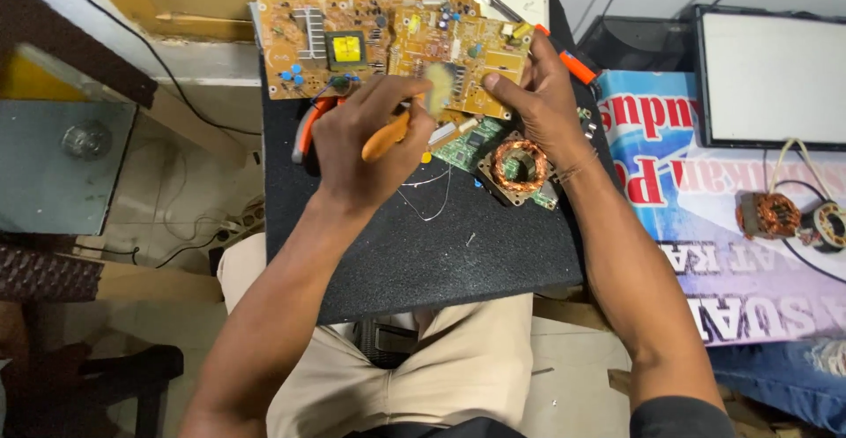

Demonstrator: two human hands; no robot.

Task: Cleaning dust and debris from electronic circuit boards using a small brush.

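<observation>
1. The left hand (366,143) is curled tight around the orange handle of a brush (414,107); the bristles, blurred, lie on the tan circuit board (463,55).
2. The right hand (542,99) pinches the board's edge at about 4 o'clock, thumb on top and fingers behind, tilting it up off the black bench (441,244).
3. The board sits at 12 o'clock on the bench, overlapping a second brown board (308,46) at about 11 o'clock.
4. Judging by the grip, the step in hand is brushing the board's face clean.
5. The next strokes call for light pressure around the small upright parts while the right hand keeps the board steady.
6. Just below the board lie a copper coil (518,167) and a green board (467,143); red-handled pliers (306,134) show at 9 o'clock of the left hand.
</observation>
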